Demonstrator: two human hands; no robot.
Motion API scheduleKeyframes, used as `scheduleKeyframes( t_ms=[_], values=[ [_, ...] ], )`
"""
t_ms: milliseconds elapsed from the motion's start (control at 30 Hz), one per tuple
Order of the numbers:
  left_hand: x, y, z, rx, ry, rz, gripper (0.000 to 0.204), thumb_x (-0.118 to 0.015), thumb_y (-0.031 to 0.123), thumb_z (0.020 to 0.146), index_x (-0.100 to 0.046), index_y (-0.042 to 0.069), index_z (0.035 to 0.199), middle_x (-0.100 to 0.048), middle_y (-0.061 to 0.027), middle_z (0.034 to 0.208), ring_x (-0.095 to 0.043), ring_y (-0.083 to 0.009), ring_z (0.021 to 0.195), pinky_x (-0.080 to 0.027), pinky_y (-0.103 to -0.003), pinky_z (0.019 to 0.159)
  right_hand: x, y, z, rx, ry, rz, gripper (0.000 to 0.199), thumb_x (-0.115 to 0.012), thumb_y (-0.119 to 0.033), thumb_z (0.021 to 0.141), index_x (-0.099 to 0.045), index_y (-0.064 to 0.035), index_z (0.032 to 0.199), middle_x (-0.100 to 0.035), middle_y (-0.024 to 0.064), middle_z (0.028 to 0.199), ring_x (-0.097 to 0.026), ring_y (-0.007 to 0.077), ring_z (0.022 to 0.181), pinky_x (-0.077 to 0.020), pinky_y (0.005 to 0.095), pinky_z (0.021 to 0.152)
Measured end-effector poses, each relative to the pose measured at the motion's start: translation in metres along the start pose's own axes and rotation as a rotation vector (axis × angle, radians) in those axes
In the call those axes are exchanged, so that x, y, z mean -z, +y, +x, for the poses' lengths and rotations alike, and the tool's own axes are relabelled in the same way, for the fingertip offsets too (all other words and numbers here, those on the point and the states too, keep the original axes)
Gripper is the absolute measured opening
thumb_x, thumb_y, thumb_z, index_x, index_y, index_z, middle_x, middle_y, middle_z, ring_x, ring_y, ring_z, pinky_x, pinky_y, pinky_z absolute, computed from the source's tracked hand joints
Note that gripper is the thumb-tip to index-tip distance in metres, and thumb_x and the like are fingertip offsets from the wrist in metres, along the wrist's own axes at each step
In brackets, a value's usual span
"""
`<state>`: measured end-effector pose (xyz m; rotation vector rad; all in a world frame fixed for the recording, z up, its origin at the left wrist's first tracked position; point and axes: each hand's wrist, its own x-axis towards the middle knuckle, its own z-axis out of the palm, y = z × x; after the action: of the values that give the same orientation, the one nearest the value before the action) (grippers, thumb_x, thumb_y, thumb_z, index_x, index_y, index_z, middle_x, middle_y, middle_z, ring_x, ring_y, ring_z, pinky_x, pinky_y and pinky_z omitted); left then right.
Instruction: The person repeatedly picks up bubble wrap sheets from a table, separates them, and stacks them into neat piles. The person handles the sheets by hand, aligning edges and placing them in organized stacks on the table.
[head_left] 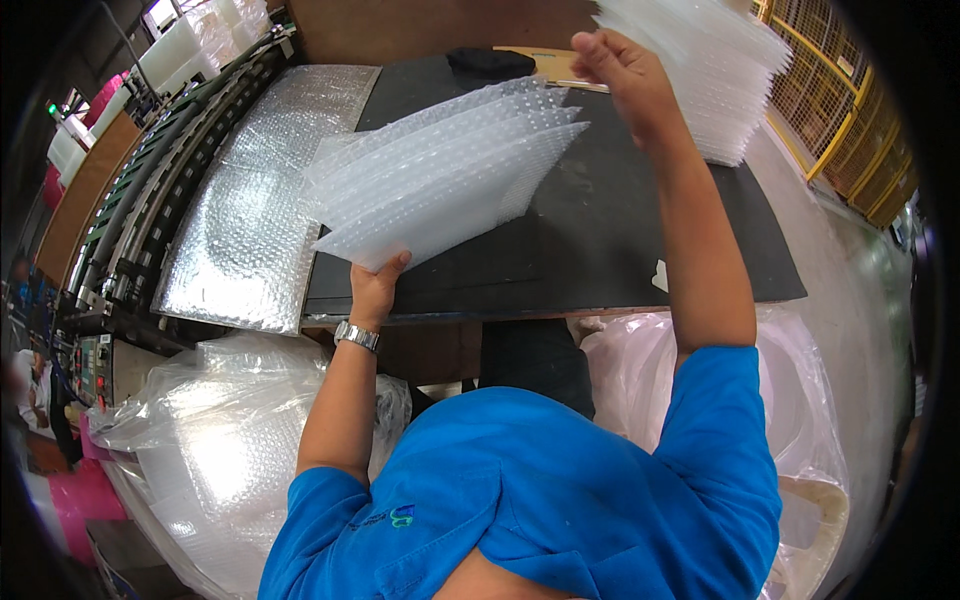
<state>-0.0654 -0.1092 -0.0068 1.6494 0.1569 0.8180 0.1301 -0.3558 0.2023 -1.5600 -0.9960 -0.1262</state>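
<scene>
My left hand point(376, 290), with a metal watch at the wrist, grips the near lower corner of several bubble wrap sheets point(440, 175). The sheets are fanned in overlapping layers and tilt up over the black tabletop point(590, 225). My right hand point(622, 78) is raised at the far right, beyond the far edge of the sheets and apart from them. Its fingers are curled in toward the thumb, and nothing shows between them. Close by it rises a tall stack of bubble wrap sheets point(715, 85) on the table's far right corner.
Silvery bubble wrap point(250, 200) covers the table's left part, beside a roller machine point(150, 190). A black cloth point(490, 65) lies at the back. Plastic-wrapped bundles point(230, 430) stand below left, and a clear plastic bag point(800, 400) below right. Yellow mesh fencing point(840, 110) is far right.
</scene>
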Motion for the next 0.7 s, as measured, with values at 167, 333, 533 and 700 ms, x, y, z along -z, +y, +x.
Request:
scheduleKeyframes(
  t_ms=[167,333,533,700],
  values=[
    [0.0,0.0,0.001,0.005,0.003,0.071,0.031,-0.067,0.012,0.072,-0.056,-0.001,0.099,-0.06,-0.0065,0.092,-0.055,-0.015,0.083,-0.043,-0.028,0.074,-0.034,-0.026,-0.025,0.458,-0.294,-0.513,0.061,-0.065,-0.046,0.07,-0.05,-0.007,0.114,-0.052,0.0144,0.11,-0.047,0.0273,0.106,-0.0367,0.0357,0.091],
    [0.002,-0.001,0.002,0.013,0.0,0.011,0.031,-0.068,0.012,0.072,-0.056,0.0,0.098,-0.06,-0.0061,0.092,-0.054,-0.0142,0.083,-0.043,-0.027,0.073,-0.042,-0.02,-0.026,0.383,-0.304,-0.699,0.07,-0.067,-0.048,0.065,-0.048,-0.0066,0.117,-0.049,0.0167,0.115,-0.044,0.0321,0.109,-0.0358,0.0397,0.091],
    [0.002,0.001,-0.001,0.053,0.016,0.019,0.029,-0.068,0.012,0.073,-0.056,0.001,0.097,-0.059,-0.0053,0.092,-0.054,-0.0126,0.084,-0.043,-0.026,0.073,-0.029,-0.012,-0.009,0.081,-0.186,-0.252,0.042,-0.06,-0.039,0.076,-0.06,-0.0023,0.097,-0.06,0.0136,0.095,-0.054,0.0234,0.093,-0.041,0.0327,0.079],
    [0.003,0.007,-0.003,0.091,-0.044,0.016,0.036,-0.068,0.012,0.073,-0.053,0.001,0.103,-0.059,-0.0058,0.097,-0.053,-0.0124,0.089,-0.043,-0.026,0.077,-0.014,-0.007,0.012,-0.272,-0.411,-0.203,0.033,-0.056,-0.03,0.081,-0.059,-0.0028,0.099,-0.059,0.0042,0.093,-0.053,0.0134,0.089,-0.0414,0.0259,0.077]
  ],
)
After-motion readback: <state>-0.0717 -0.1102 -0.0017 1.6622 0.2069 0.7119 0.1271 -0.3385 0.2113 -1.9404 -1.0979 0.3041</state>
